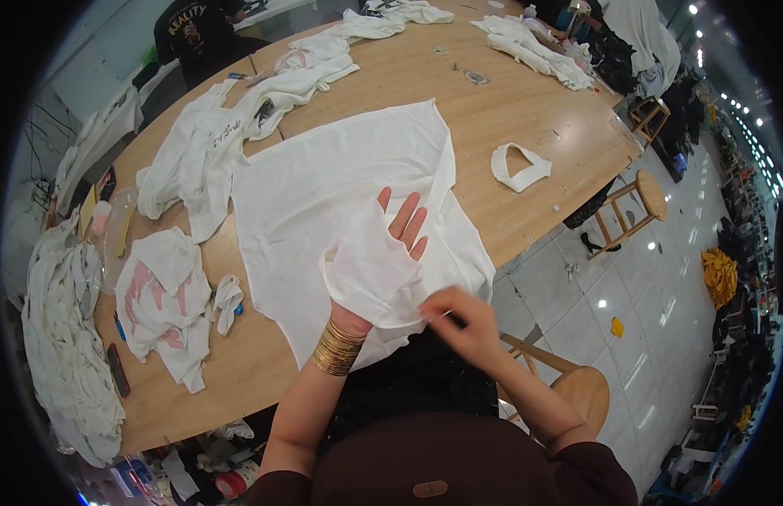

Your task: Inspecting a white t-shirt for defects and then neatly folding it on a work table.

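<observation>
My left hand [407,226], with gold bangles at its wrist, is palm up with its fingers stretched out. White cloth [370,268] drapes over its palm and hides most of it; the fingertips stick out beyond the edge. My right hand [466,325], slightly blurred, pinches the near right edge of this cloth between thumb and fingers. Beneath both hands a large white fabric piece [303,185] lies spread on the table, its near edge hanging toward my lap. I cannot tell whether the draped cloth is joined to it.
On the wooden table [526,110] lie a white fabric loop [520,169], crumpled white garments [193,152], a pink-marked white garment [165,295] and a small cloth bundle [229,297]. White cloth is heaped [62,337] at far left. Wooden stools [632,202] stand right; a person [193,34] sits beyond.
</observation>
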The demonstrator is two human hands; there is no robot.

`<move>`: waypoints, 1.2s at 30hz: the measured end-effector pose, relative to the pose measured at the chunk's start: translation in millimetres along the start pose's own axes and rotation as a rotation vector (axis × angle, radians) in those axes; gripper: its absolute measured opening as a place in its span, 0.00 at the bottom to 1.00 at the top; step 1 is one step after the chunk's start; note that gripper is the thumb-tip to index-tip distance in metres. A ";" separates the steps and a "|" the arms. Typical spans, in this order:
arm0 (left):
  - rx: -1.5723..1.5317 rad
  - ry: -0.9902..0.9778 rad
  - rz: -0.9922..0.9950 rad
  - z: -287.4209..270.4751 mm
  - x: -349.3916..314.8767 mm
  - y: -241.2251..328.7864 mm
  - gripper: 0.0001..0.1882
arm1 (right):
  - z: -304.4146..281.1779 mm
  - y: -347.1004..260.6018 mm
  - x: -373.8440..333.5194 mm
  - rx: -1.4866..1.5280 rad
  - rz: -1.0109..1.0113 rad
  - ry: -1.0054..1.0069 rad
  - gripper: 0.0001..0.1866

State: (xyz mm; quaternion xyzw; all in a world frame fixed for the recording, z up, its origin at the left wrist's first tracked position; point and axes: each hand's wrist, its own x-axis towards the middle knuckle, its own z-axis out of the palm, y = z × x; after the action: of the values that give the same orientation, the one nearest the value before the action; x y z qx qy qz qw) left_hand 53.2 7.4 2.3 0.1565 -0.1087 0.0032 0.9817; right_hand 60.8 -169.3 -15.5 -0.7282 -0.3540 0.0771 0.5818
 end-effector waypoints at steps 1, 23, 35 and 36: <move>-0.077 -0.021 -0.002 3.9 -0.3 0.6 0.31 | -0.8 2.9 4.5 0.148 0.166 0.082 0.08; 0.957 0.512 -0.088 2.6 -58.7 18.5 0.16 | 29.0 -13.0 29.6 0.016 -0.058 0.089 0.04; 0.914 0.416 -0.069 11.2 -60.3 37.6 0.26 | 21.4 -22.8 46.5 0.206 0.291 0.156 0.11; 0.913 0.415 -0.070 10.3 -60.1 31.7 0.26 | 23.5 -20.4 48.1 0.221 0.282 0.180 0.11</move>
State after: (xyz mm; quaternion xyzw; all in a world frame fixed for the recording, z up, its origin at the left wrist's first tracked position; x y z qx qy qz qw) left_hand -9.0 36.1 8.7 0.5695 0.1068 0.0484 0.8136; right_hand 75.3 -120.1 10.0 -0.7063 -0.1843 0.1310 0.6708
